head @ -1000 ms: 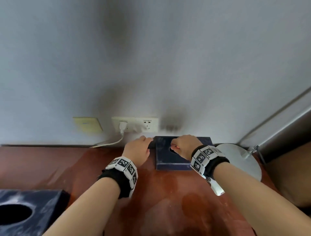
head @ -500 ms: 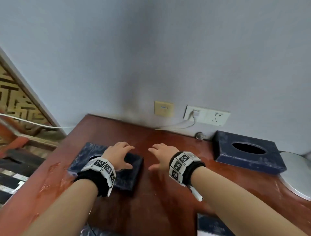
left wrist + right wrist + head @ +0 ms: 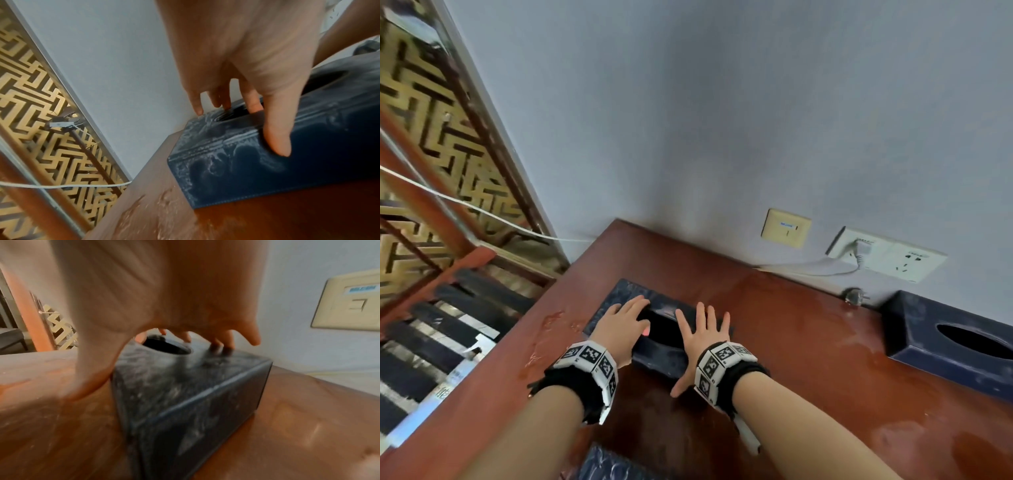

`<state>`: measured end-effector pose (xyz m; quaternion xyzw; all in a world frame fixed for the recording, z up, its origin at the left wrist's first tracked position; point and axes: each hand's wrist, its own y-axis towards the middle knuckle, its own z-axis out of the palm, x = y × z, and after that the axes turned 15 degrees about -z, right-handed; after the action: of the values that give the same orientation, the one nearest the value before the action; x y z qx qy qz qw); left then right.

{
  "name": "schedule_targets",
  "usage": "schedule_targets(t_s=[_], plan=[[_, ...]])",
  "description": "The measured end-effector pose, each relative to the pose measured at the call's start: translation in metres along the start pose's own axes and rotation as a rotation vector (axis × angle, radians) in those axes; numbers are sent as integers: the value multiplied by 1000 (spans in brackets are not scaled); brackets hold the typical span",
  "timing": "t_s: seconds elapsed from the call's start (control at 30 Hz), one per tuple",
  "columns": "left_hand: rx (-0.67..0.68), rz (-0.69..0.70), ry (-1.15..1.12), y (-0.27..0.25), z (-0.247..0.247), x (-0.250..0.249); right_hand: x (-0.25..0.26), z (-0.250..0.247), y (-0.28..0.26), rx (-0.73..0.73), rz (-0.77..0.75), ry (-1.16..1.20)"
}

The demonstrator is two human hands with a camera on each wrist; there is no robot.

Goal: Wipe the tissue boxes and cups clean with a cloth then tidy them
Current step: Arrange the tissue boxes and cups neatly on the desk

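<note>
we have both hands on the dusty tissue box point(image 3: 619, 298), which sits on the red-brown table point(image 3: 791, 335) toward its far left corner, close to the wall. our left hand point(image 3: 624, 324) lies over the left part of the box top, fingers stretched forward to the edge of the dark opening point(image 3: 662, 325); in the left wrist view the thumb point(image 3: 277, 129) presses down the near side of the box while the fingertips rest on top, so the hand clasps the box loosely. our right hand point(image 3: 702, 334) is spread flat, fingers straight on the right part of the top, the thumb point(image 3: 86, 378) hanging down beside the near side; it is released, grasping nothing. a second tissue box point(image 3: 941, 346) stands well apart at the far right against the wall, below the socket point(image 3: 887, 255). a third dark box point(image 3: 613, 464) shows at the near edge.
</note>
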<state>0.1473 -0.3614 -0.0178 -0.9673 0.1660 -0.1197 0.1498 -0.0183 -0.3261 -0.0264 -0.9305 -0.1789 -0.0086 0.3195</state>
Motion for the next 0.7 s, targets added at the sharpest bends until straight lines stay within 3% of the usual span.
schedule_targets(t_s=[0.17,0.3,0.5,0.7], plan=[[77,-8,60,3,-14,-6,-10,6,-1,-111,-46,-7],[89,49,12,4,-32,-31,-50,2,-25,-136,-102,-17],[42,246,-89,16,-76,-125,-138,3,-108,-207,-47,-132],[163,407,-142,11,-105,-242,-208,42,-207,-174,109,-102]])
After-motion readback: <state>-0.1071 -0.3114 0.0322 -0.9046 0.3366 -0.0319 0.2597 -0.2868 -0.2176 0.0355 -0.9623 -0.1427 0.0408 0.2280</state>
